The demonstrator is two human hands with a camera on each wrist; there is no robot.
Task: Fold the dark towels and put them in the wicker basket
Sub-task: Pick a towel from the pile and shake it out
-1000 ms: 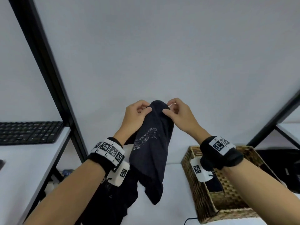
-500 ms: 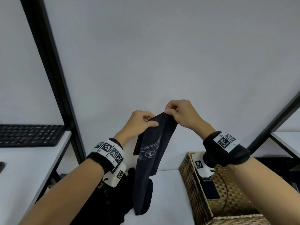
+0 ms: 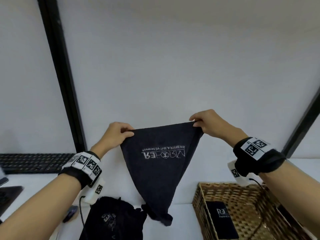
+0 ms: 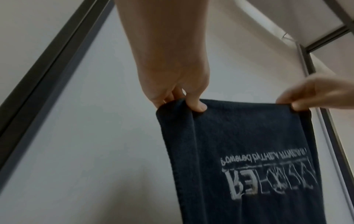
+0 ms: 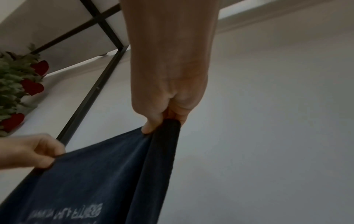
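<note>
Item, far left: keyboard, idle. Near left: unfolded dark towel heaped on table. Centre: my left hand and right hand each pinch a top corner of the held towel, spread and hanging. Right: wicker basket, one folded towel inside. I judge folding just starting; next, bring corners together evenly.

I hold the towel stretched at frame centre, my left hand at its upper left corner and my right hand at its upper right, its lower end hanging just above the table. The wicker basket sits on the table at lower right with a folded towel inside it. A second towel lies heaped at lower centre-left, and a keyboard rests at the left edge.
</note>
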